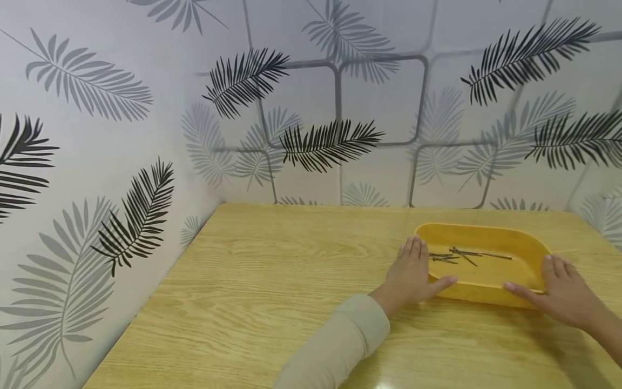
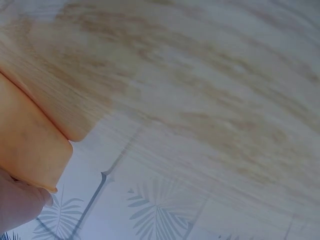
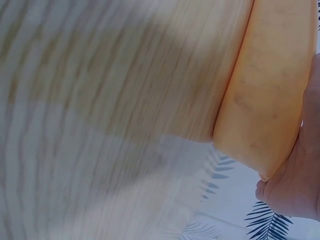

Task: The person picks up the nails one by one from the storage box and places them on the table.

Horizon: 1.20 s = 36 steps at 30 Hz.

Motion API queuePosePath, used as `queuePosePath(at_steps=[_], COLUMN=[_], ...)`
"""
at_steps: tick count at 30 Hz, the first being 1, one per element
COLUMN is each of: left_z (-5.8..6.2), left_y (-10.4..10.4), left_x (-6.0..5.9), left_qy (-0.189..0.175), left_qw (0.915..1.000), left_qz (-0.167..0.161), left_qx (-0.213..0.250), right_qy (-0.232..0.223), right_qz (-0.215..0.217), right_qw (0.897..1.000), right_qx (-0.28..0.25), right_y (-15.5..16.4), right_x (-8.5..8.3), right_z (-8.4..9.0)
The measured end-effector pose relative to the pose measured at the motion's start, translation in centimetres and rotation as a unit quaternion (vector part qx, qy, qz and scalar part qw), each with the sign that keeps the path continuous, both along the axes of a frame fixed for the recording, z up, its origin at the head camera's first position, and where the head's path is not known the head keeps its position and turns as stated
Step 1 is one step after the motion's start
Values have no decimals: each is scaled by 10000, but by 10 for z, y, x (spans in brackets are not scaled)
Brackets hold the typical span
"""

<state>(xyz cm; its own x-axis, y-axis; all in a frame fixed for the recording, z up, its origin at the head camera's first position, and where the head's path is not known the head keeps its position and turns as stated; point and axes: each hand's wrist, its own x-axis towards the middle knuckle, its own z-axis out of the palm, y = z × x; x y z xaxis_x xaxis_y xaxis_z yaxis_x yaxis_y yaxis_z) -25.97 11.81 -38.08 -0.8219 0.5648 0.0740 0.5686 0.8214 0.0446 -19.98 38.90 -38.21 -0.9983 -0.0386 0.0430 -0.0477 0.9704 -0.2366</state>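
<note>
Both hands, left hand [image 1: 412,273] and right hand [image 1: 563,289], fingers spread flat against yellow tray [image 1: 527,251] ends near table [image 1: 272,281] right edge; nails [image 1: 461,255] inside; tray not lifted.

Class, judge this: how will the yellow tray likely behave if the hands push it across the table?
The tray looks like stiff, light plastic, so it probably slides easily on the smooth table. Low and wide, it seems unlikely to tip. The loose nails inside may shift or rattle.

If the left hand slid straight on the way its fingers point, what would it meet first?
Probably nothing on the wooden table: the left hand, flat against the yellow plastic tray, points toward the leaf-patterned wall.
</note>
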Motion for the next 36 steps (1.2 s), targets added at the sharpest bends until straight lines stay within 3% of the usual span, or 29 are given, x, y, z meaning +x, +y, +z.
queuePosePath(at_steps=[36], left_z=[-5], left_y=[-20], left_x=[-1], left_qy=[60], left_qw=[9999], left_qz=[17], left_qx=[137], right_qy=[217], right_qz=[224], right_qw=[9994], right_qx=[-123], right_y=[-15], right_x=[-7], right_z=[-8])
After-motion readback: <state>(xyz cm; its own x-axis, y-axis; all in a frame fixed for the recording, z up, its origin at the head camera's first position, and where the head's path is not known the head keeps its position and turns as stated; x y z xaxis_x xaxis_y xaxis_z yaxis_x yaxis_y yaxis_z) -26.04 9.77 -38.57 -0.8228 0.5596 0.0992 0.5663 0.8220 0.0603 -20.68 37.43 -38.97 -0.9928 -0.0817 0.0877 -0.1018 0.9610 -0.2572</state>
